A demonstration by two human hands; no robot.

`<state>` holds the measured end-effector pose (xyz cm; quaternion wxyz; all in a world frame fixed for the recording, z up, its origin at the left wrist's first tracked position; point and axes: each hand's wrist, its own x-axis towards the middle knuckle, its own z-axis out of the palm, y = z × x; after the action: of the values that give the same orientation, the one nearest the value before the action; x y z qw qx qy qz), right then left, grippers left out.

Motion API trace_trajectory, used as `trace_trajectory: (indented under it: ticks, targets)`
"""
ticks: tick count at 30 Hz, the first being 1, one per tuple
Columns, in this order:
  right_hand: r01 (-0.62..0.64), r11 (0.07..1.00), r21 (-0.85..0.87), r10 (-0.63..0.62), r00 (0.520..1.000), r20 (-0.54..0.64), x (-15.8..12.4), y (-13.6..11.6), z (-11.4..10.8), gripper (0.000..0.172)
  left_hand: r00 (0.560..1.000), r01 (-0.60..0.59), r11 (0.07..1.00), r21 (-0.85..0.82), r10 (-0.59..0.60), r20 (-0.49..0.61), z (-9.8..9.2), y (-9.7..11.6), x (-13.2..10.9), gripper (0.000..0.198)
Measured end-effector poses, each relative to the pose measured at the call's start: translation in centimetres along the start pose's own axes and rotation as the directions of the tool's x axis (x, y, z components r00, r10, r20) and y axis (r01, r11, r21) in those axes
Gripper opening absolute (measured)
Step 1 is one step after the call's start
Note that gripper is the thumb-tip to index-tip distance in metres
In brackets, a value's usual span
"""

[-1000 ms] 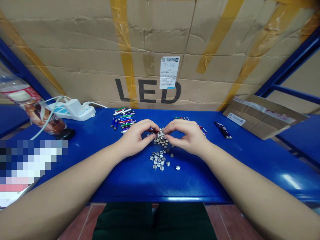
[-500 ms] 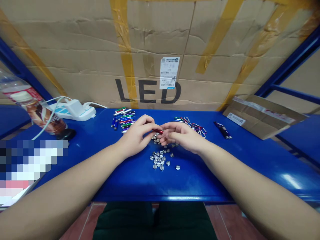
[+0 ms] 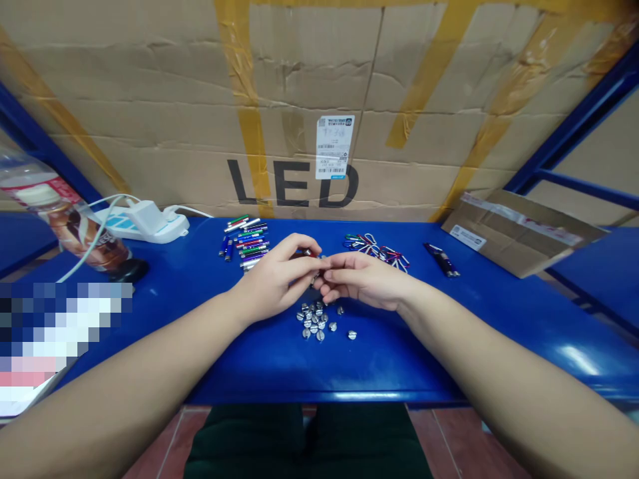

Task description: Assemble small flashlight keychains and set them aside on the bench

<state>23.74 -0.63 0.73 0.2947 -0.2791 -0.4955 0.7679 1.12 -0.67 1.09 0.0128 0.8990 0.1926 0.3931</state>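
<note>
A small red metal tube (image 3: 312,253) is mostly hidden in my left hand (image 3: 277,279), whose fingers curl round it. My right hand (image 3: 367,279) meets the left at the fingertips, thumb and fingers closed in a pinch; whatever small piece they hold is too covered to name. Below both hands lies a loose cluster of small round silver caps (image 3: 313,324), each with a groove or ridge across it, and one cap (image 3: 352,335) sits apart to the right. More of these pieces are partly hidden under my fingers.
Coloured metal tubes (image 3: 254,243) lie behind my left hand, and carabiners (image 3: 369,246) behind the right. Dark tubes (image 3: 442,259) lie farther right by a cardboard box (image 3: 519,233). A power strip (image 3: 150,223) and bottles (image 3: 84,233) stand left. A big carton (image 3: 190,133) walls the back.
My left fingers have closed farther over the red tube, so less of it shows. The right hand has shifted slightly down and its fingertips now touch the left.
</note>
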Motion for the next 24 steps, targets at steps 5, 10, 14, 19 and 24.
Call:
trace_trajectory:
  ticks: [5, 10, 14, 19, 24]
  targets:
    - [-0.006, 1.0, -0.018, 0.005, 0.999, -0.048, -0.07, -0.26, -0.21, 0.014, 0.998, 0.064, 0.998, -0.022, -0.064, -0.028, -0.33, -0.44, 0.13, 0.018]
    - [0.062, 0.998, -0.03, -0.065, 0.993, -0.096, -0.07, -0.39, -0.26, 0.021, 0.994, 0.104, 0.994, -0.017, -0.105, -0.038, -0.67, -0.73, 0.0, 0.014]
    - [0.103, 0.995, -0.009, -0.103, 0.985, -0.138, 0.18, -0.15, -0.37, 0.02, 0.992, 0.115, 0.993, -0.012, -0.116, -0.052, -0.72, -0.87, -0.07, 0.015]
    - [0.118, 0.992, -0.053, -0.125, 0.979, -0.162, 0.29, -0.08, -0.44, 0.018, 0.992, 0.112, 0.994, -0.013, -0.112, -0.049, -0.68, -0.86, -0.04, 0.018]
    - [0.154, 0.986, -0.061, -0.164, 0.963, -0.214, 0.0, -0.45, -0.39, 0.027, 0.993, 0.117, 0.992, -0.049, -0.118, -0.023, -0.61, -0.75, 0.01, 0.021]
